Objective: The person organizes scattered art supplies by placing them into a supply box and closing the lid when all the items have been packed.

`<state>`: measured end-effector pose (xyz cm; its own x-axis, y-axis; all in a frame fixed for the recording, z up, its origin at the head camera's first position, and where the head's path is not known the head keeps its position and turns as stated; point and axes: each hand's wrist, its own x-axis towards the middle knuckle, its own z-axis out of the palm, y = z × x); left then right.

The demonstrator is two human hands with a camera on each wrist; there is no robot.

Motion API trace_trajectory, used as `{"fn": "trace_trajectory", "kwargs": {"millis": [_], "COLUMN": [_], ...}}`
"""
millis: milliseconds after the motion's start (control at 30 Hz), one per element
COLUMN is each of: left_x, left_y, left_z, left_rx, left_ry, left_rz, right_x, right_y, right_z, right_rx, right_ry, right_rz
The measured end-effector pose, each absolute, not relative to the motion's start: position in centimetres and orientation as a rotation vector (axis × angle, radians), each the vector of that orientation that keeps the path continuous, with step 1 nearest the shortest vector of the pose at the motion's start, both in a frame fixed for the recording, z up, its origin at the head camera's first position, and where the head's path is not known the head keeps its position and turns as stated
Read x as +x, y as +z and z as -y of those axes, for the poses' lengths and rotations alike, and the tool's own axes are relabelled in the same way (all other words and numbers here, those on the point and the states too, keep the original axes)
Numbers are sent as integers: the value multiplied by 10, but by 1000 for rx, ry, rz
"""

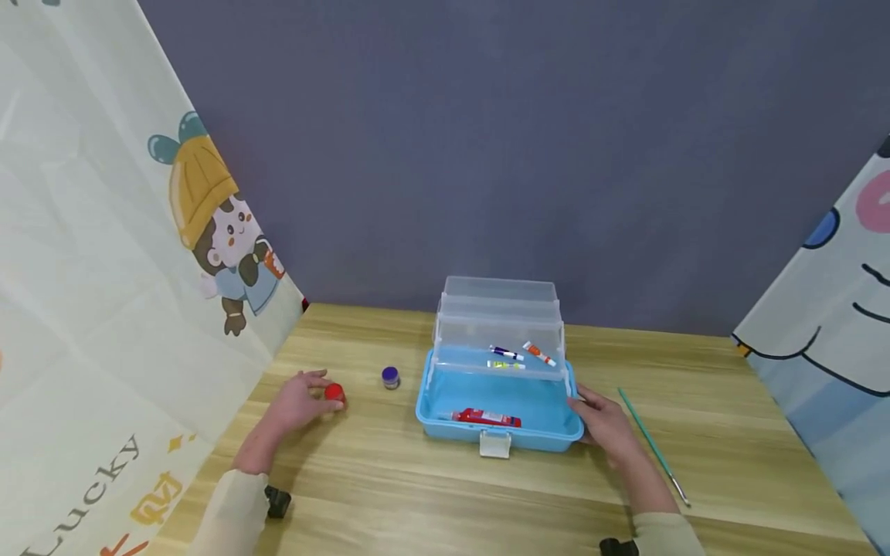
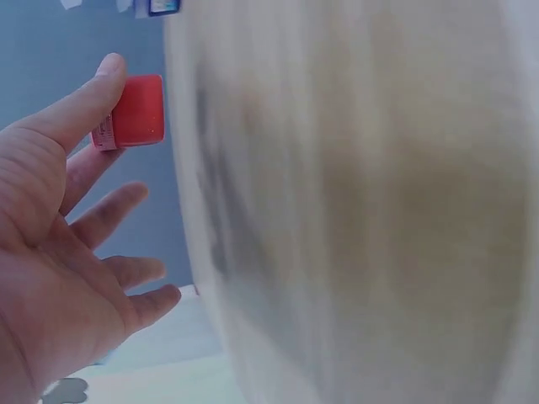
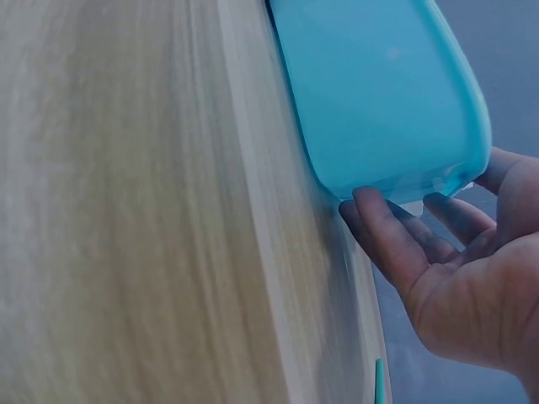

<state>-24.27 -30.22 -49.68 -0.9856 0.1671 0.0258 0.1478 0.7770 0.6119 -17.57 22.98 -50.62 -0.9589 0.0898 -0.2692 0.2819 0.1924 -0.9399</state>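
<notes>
My left hand (image 1: 297, 403) pinches a small red paint jar (image 2: 141, 111) between thumb and index finger, while the other fingers spread loosely. To its right on the table stands a paint jar with a purple lid (image 1: 391, 375). My right hand (image 1: 606, 426) holds the right end of a blue plastic box (image 1: 480, 395), thumb at the rim and fingers against the outer wall. The box's clear trays (image 1: 497, 309) are folded up toward the back, and several small paint tubes (image 1: 505, 353) lie in the lowest one. A larger red tube (image 1: 487, 418) lies on the box floor.
Right of the box, a paintbrush with a green handle (image 1: 643, 428) lies on the wooden table (image 1: 403, 502). A dark cloth (image 1: 487, 139) hangs behind the table. Printed curtains (image 1: 90, 270) hang at the left and right sides.
</notes>
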Motion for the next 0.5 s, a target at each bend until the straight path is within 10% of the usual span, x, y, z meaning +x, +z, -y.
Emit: {"fn": "trace_trajectory", "kwargs": {"millis": [500], "left_x": [-265], "left_y": [-449], "left_z": [277], "left_rx": [327], "left_ry": [976], "left_rz": [-2973], "right_x": [-175], "right_y": [-509], "right_z": [-228], "right_rx": [351], "right_ry": [-1861], "right_rz": [-2316]}}
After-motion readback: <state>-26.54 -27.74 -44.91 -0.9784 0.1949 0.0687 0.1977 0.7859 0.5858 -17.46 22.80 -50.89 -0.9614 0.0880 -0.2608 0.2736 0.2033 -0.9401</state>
